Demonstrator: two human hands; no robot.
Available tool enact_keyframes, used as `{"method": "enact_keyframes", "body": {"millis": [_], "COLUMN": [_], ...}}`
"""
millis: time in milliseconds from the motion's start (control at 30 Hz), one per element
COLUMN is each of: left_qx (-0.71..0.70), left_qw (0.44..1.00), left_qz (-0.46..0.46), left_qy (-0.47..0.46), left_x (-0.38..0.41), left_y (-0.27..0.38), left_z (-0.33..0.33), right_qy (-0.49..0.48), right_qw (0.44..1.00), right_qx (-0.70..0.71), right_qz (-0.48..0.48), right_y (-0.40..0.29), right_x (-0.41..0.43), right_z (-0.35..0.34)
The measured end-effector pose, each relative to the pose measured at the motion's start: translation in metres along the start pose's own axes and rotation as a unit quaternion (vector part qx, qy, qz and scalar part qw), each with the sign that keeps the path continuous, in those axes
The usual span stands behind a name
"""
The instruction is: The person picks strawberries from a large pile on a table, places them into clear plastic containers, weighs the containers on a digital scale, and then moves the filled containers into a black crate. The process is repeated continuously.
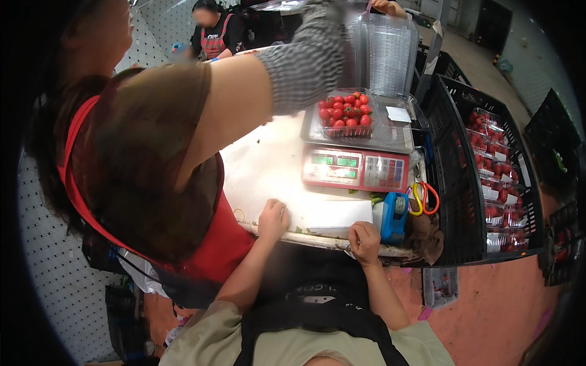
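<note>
My left hand [274,220] rests on the front edge of the white table [256,160], its fingers curled in with nothing visible in them. My right hand [365,241] is at the front right corner of a stack of white paper sheets [341,214], thumb and fingers drawn together. Whether it grips anything is hidden, though a small pale scrap shows just below it. Beyond the paper stands a red digital scale [355,169] with lit displays. On its metal pan sits a clear plastic punnet of cherry tomatoes [346,114], its lid [398,116] folded open with a white slip on it.
A blue tape dispenser [394,217] and scissors [423,198] lie right of the paper. Further right, a black crate [462,206] holds several filled punnets. Stacked clear containers [391,55] rise behind the scale. A co-worker's arm [242,91] reaches across from the left; another person [215,36] sits farther back.
</note>
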State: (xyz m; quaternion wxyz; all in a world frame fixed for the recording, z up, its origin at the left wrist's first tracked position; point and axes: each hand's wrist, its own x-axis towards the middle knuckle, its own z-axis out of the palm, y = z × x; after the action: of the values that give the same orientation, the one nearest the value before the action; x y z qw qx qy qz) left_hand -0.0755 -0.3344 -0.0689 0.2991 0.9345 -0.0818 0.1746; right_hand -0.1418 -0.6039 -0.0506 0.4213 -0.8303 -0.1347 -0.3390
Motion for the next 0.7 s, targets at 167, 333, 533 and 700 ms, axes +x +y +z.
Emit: {"method": "enact_keyframes", "body": {"millis": [167, 333, 533, 700], "left_qx": [-0.029, 0.011, -0.036, -0.118], "left_qw": [0.998, 1.000, 0.999, 0.987], "left_qz": [-0.043, 0.019, -0.031, -0.093], "left_qy": [-0.022, 0.001, -0.011, 0.058], "left_x": [0.000, 0.002, 0.000, 0.022], "left_y": [0.002, 0.003, 0.007, 0.000], "left_z": [-0.002, -0.003, -0.007, -0.005], "right_qy": [0.004, 0.004, -0.003, -0.017], "right_qw": [1.000, 1.000, 0.999, 0.998], "right_qx": [0.004, 0.015, 0.016, -0.055], "right_qz": [-0.018, -0.023, 0.032, 0.005], "right_y": [-0.002, -0.001, 0.002, 0.005], "right_x": [0.000, -0.001, -0.008, -0.007], "right_z": [-0.002, -0.003, 0.000, 0.002]}}
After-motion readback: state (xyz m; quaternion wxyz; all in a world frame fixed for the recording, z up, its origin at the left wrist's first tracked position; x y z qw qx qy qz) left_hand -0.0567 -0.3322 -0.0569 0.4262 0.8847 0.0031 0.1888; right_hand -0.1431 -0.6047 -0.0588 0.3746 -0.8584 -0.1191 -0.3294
